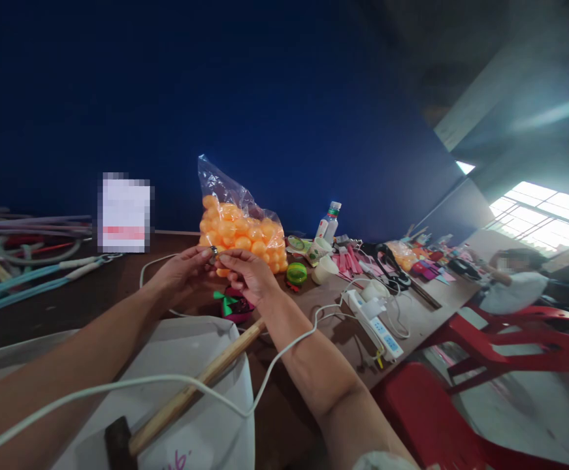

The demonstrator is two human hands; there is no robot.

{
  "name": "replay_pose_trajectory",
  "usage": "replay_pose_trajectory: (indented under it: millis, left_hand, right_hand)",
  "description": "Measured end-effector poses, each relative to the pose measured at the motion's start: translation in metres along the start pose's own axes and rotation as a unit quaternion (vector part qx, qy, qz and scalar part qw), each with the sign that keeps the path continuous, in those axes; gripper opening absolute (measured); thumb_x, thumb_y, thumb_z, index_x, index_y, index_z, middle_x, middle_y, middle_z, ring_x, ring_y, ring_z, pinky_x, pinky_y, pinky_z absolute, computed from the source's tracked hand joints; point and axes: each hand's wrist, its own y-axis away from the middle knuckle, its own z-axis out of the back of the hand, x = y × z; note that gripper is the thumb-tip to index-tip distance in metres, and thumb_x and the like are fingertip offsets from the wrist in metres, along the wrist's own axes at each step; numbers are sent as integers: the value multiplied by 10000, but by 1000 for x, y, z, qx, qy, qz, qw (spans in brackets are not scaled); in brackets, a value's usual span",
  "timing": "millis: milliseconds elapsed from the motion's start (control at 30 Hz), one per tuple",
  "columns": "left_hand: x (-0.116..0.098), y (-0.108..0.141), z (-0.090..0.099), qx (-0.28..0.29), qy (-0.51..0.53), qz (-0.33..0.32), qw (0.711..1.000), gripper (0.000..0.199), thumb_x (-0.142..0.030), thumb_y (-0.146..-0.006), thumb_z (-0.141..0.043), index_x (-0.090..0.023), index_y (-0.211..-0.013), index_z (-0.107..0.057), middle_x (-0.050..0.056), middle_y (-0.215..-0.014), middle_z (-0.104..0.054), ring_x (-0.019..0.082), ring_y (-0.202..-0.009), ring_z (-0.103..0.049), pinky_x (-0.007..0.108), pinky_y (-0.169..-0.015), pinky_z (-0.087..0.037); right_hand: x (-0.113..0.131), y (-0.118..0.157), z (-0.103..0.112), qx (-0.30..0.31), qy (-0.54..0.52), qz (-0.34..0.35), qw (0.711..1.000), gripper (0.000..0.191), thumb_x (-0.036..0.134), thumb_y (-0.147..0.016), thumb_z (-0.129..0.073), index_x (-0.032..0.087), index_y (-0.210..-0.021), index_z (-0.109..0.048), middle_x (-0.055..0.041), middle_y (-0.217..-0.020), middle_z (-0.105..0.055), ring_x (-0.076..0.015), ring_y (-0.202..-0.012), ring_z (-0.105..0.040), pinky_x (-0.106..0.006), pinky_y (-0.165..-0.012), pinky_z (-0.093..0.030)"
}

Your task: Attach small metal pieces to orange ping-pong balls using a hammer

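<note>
My left hand (189, 266) and my right hand (247, 271) are raised close together over the table, both closed in a pinch. Between their fingertips is a small dark, shiny piece (213, 251), too small to name. Right behind the hands stands a clear plastic bag of orange balls (245, 232). Below my right hand lies a dark pink and green item (235, 305), partly covered. A hammer (181, 411) with a wooden handle rests across a white tray (206, 329) under my forearms.
A white power strip (375, 326) with loose cables lies to the right, near a green round container (296, 273), a cup (324, 269) and a bottle (329, 222). Blue ropes (34, 287) lie at left. Red chairs (500, 346) and another person (514, 287) are at right.
</note>
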Motion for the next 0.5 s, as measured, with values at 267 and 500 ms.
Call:
replay_pose_trajectory:
  millis: [267,500]
  left_hand:
    - [-1,1,4,-1,8,2,1000,108,-135,-818,-631,-78,-895,-683,82,-798,-716,137,-693,-673,203,-653,-566]
    - [-2,2,2,-23,0,6,1000,126,-158,-752,-716,-100,-855,-673,59,-778,-712,127,-670,-663,214,-647,-559]
  right_hand:
    - [0,0,1,2,5,14,1000,273,300,-608,-795,166,-812,-670,-4,-729,-681,-19,-449,-404,-128,-355,-165]
    - [1,1,-1,-7,-1,19,1000,293,292,-581,-802,160,-794,-651,2,-691,-684,-12,-410,-371,-135,-344,-144]
